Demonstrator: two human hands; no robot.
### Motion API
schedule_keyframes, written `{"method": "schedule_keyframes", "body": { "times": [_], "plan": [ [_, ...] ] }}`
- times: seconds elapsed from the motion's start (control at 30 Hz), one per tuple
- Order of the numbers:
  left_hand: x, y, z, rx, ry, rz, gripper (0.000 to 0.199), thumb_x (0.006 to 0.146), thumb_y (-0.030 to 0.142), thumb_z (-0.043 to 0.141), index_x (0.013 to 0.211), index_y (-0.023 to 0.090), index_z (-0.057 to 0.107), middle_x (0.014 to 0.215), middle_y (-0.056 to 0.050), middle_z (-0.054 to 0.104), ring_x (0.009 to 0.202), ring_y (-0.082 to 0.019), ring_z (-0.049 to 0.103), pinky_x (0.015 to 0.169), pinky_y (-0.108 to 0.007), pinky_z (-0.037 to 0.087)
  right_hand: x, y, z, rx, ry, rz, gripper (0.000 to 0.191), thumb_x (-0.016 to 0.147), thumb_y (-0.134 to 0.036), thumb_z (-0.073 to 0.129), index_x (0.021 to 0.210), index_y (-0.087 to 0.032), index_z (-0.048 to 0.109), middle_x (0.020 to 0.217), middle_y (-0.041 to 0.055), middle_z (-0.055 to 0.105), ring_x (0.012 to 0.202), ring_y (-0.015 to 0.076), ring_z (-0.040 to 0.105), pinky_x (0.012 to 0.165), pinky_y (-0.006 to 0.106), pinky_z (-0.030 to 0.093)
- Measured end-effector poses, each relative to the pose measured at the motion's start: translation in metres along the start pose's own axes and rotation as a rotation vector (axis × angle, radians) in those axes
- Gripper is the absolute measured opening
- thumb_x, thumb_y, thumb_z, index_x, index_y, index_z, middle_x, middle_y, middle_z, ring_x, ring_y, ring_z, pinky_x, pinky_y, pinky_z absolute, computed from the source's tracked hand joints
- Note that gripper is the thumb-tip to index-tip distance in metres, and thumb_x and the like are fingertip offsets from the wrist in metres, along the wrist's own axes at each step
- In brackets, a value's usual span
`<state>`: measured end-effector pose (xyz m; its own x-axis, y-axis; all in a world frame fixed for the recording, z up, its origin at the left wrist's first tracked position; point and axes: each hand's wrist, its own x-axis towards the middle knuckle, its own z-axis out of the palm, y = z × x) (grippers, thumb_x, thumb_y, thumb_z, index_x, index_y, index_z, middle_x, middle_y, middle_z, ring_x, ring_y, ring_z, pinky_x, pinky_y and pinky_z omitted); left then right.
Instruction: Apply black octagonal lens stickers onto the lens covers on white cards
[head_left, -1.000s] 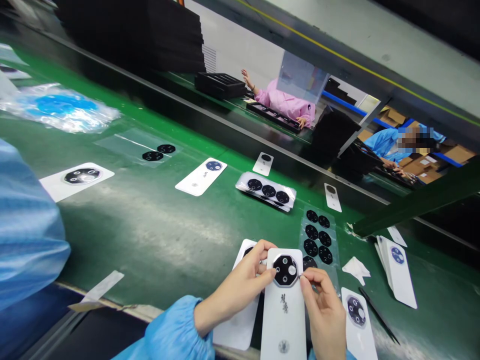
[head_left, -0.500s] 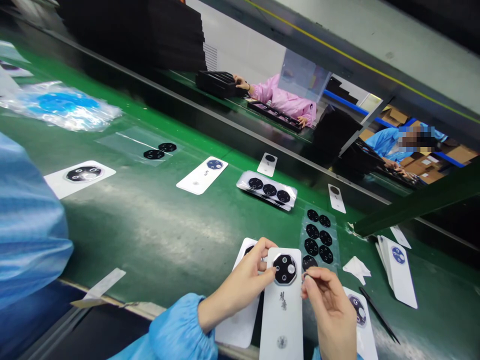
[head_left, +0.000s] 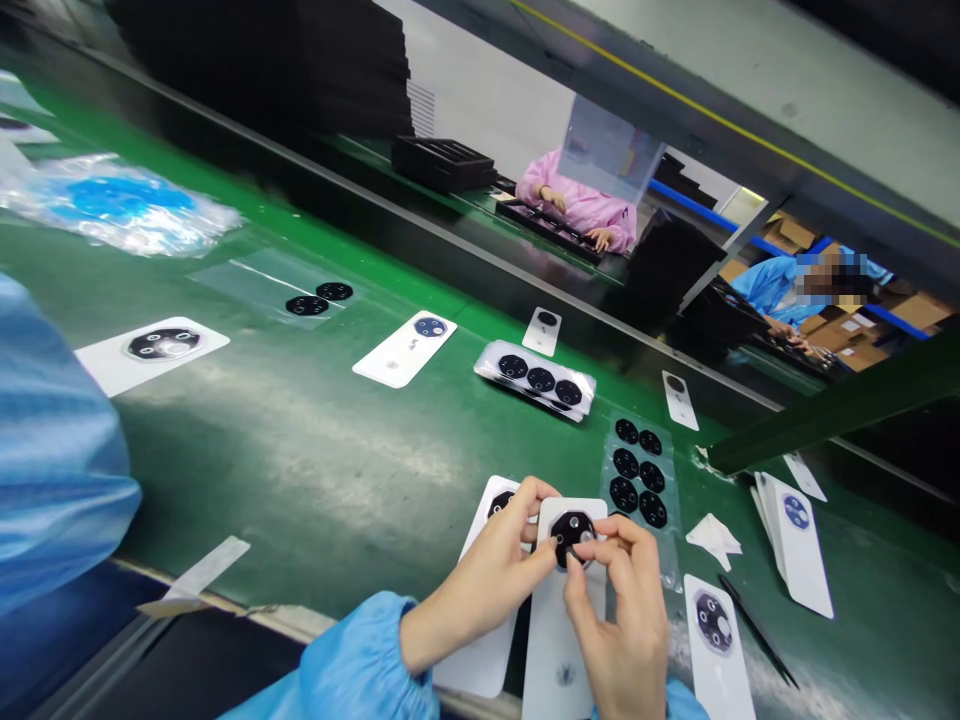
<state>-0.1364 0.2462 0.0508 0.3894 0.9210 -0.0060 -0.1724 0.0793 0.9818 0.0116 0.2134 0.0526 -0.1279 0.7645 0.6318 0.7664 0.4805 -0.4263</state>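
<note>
A white phone back cover stands tilted in front of me. My left hand grips its upper left edge, thumb beside the black octagonal camera piece. Over that piece my right hand is closed in a pinch, its fingertips at the piece's right and lower edge; what small dark thing they hold, I cannot make out. Partly behind my left wrist lies a second white cover. To the right rests a third cover with a black camera piece, near a pair of black tweezers.
Beyond my hands lies a clear sheet of black octagonal stickers. A stack of sticker strips, a white cover and stacked covers lie around. A green post slants at right; a blue sleeve is at left.
My right hand has moved left, from beside the cover onto its camera piece. My left hand keeps its hold. Across the bench, a pink-sleeved person's hand has left the black tray stack.
</note>
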Motion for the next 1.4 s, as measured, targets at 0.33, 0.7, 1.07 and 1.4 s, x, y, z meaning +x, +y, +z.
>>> {"method": "schedule_keyframes", "body": {
  "times": [0.33, 0.7, 1.07, 1.4],
  "plan": [
    [-0.002, 0.003, 0.002, 0.128, 0.008, 0.034, 0.014, 0.086, 0.024, 0.046, 0.1, 0.021, 0.043, 0.088, -0.002, 0.055, 0.081, -0.017, 0.058, 0.06, -0.023, 0.043, -0.002, -0.005, 0.009, -0.025, 0.015, 0.061, 0.007, 0.087, -0.014, 0.051, 0.09, -0.019, 0.056, 0.104, 0.009, 0.048, 0.088, 0.0186, 0.055, 0.075, 0.033, 0.047],
    [-0.001, 0.002, 0.003, 0.124, -0.003, 0.038, 0.015, 0.084, 0.019, 0.048, 0.098, 0.022, 0.043, 0.088, -0.001, 0.056, 0.083, -0.016, 0.058, 0.061, -0.023, 0.043, 0.002, -0.01, 0.008, -0.151, -0.018, 0.004, 0.008, 0.087, -0.016, 0.051, 0.089, -0.02, 0.057, 0.102, 0.0093, 0.049, 0.085, 0.0197, 0.054, 0.07, 0.032, 0.044],
    [0.005, 0.005, 0.0, -0.128, -0.016, -0.092, 0.02, 0.078, 0.025, 0.056, 0.092, 0.02, 0.042, 0.092, 0.0, 0.054, 0.071, -0.011, 0.056, 0.058, -0.021, 0.045, 0.006, -0.005, -0.016, 0.188, 0.206, 0.35, 0.017, 0.089, -0.03, 0.047, 0.075, -0.021, 0.05, 0.095, 0.008, 0.054, 0.095, 0.0237, 0.052, 0.073, 0.033, 0.04],
    [0.006, 0.003, 0.002, -0.251, -0.028, -0.118, 0.021, 0.074, 0.017, 0.057, 0.09, 0.02, 0.043, 0.088, 0.001, 0.056, 0.067, -0.009, 0.055, 0.058, -0.02, 0.042, 0.005, -0.006, -0.023, 0.321, 0.193, 0.618, 0.033, 0.093, -0.042, 0.038, 0.069, -0.021, 0.044, 0.076, 0.0009, 0.046, 0.058, 0.0132, 0.038, 0.052, 0.026, 0.031]
  ]
}}
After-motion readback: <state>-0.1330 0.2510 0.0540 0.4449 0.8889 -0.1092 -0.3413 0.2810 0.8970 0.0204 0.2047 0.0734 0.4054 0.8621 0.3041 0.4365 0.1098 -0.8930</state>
